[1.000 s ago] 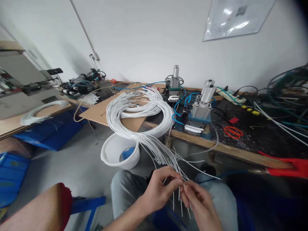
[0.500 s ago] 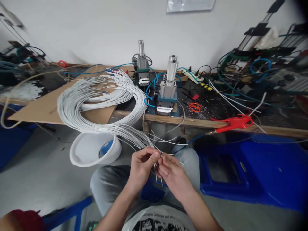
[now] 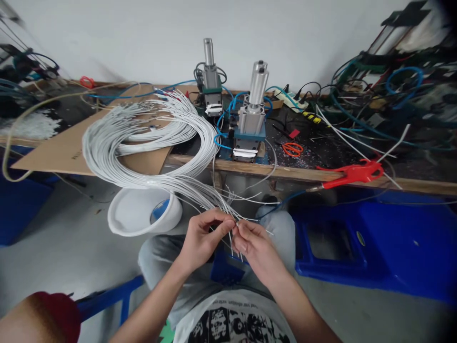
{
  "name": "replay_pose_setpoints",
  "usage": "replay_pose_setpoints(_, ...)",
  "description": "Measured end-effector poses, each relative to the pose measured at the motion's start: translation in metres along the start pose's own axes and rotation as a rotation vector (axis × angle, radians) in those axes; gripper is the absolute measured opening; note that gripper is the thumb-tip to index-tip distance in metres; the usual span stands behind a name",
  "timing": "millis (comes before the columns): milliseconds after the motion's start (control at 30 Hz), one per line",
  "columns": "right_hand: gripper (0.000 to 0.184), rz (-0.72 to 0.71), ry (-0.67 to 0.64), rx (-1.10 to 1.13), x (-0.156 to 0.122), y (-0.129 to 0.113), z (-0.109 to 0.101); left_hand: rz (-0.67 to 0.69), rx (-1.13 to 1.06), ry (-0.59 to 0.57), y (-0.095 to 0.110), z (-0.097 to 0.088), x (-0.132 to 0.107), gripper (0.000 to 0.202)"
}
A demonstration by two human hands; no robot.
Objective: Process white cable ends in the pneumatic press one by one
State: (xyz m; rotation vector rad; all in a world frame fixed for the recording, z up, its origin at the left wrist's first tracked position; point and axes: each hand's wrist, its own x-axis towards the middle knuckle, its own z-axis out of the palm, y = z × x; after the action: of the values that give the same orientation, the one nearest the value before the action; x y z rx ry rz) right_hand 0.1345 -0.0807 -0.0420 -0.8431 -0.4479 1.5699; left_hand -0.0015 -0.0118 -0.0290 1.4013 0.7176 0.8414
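A thick bundle of thin white wires [image 3: 143,143] loops over a cardboard sheet [image 3: 71,152] on the workbench and hangs down to my lap. My left hand [image 3: 203,238] pinches the wires' loose ends between thumb and fingers. Touching it fingertip to fingertip, my right hand [image 3: 255,247] grips a few of the same wire ends, which stick out below the fingers. Both hands are over my knees, in front of the bench edge.
Two pneumatic press machines [image 3: 250,119] with blue hoses stand on the wooden bench [image 3: 285,174]. Orange scissors [image 3: 293,149] and a red clamp tool [image 3: 353,172] lie to the right. A white bucket [image 3: 143,216] sits on the floor, blue crates [image 3: 374,243] at right, tangled cables behind.
The view swung right and downward, so the bench's right side and blue crates came in. My hands stayed together on the wire ends, shifting slightly.
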Motion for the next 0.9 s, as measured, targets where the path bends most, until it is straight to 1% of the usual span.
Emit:
replay_pose_setpoints(100,0.031,0.032,-0.022,0.07,0.001,0.002,0.001,0.022,-0.079,0.09,-0.007,0.009,-0.003,0.019)
replay_pose_setpoints(200,0.033,0.033,-0.021,0.075,0.002,0.003,0.001,-0.046,-0.186,0.143,-0.012,0.017,-0.005,0.023)
replay_pose_setpoints(267,0.034,0.027,-0.005,0.036,0.002,0.003,0.001,-0.082,-0.195,0.128,-0.012,0.017,-0.004,0.024)
replay_pose_setpoints(333,0.034,0.004,0.007,-0.032,0.003,0.002,0.001,-0.078,-0.151,0.073,-0.009,0.013,-0.002,0.023)
replay_pose_setpoints(433,0.033,-0.04,0.012,-0.111,0.003,0.002,0.0,0.001,-0.017,0.008,-0.004,0.003,0.0,0.02)
replay_pose_setpoints(533,0.035,-0.055,0.012,-0.134,0.003,0.003,0.0,0.065,0.112,-0.003,-0.001,-0.002,0.0,0.019)
replay_pose_setpoints(633,0.034,-0.075,0.013,-0.163,0.003,0.004,0.0,0.07,0.142,-0.001,-0.001,-0.004,-0.001,0.019)
replay_pose_setpoints(733,0.032,-0.095,0.021,-0.163,0.002,0.005,0.001,0.025,0.053,0.035,-0.003,-0.001,-0.001,0.019)
replay_pose_setpoints(900,0.031,-0.13,0.063,-0.14,0.002,0.007,0.005,-0.083,-0.16,0.188,-0.009,0.015,-0.004,0.021)
